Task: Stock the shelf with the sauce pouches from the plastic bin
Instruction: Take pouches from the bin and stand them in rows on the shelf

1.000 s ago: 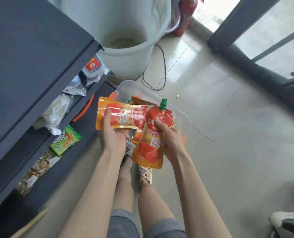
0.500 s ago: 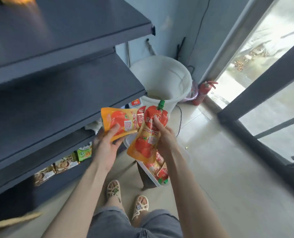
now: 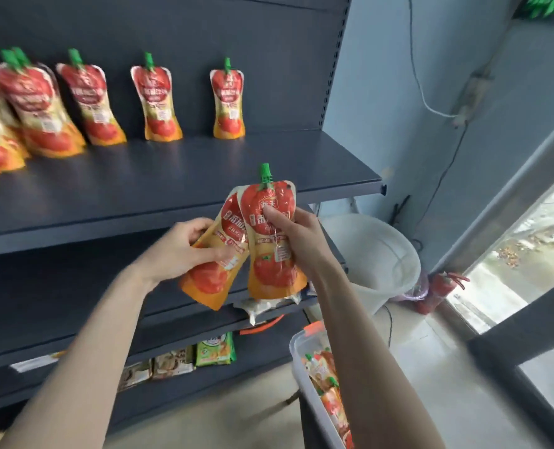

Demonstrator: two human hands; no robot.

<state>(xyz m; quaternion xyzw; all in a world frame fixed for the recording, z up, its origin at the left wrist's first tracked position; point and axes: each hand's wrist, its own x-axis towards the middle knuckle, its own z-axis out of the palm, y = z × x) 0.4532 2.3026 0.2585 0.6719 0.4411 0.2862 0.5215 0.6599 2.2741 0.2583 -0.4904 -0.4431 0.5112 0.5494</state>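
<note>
While the clear plastic bin (image 3: 296, 350) sits low beside my right arm, my left hand (image 3: 178, 251) pinches a tilted red-and-orange sauce pouch (image 3: 209, 280) at its middle. My right hand (image 3: 301, 241) grips a second, upright green-capped pouch (image 3: 269, 273) overlapping it. Both hang before the dark grey metal shelf (image 3: 172, 189), where five more pouches (image 3: 227, 102) stand.

white bucket (image 3: 371, 254), red fire extinguisher (image 3: 437, 291), snack packets (image 3: 215, 350)
</note>
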